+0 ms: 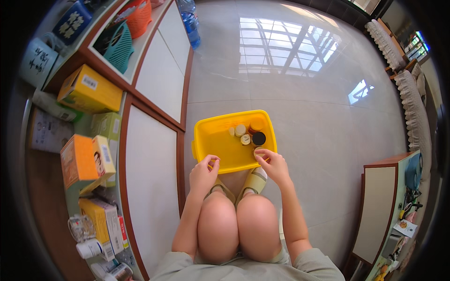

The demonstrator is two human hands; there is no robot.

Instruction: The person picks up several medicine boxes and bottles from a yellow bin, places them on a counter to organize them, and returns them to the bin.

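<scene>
A yellow plastic bin (218,151) lies on the floor before my feet. Several small bottles and jars stand at its right side, among them a black-lidded jar (258,138), an orange-lidded jar (256,125) and white-capped bottles (240,130). My right hand (274,165) is over the bin's near right corner, its fingertips at a pale round lid (259,151); whether they grip it I cannot tell. My left hand (205,172) is at the near left rim, fingers curled and apart, holding nothing.
Left of me, a cabinet (151,158) bears boxes, such as a yellow box (89,89), and white bottles (89,248). Teal and orange baskets (117,47) stand farther up. Large water bottles (191,30) are beside it. At right stands a low cabinet (379,210) with small items on top.
</scene>
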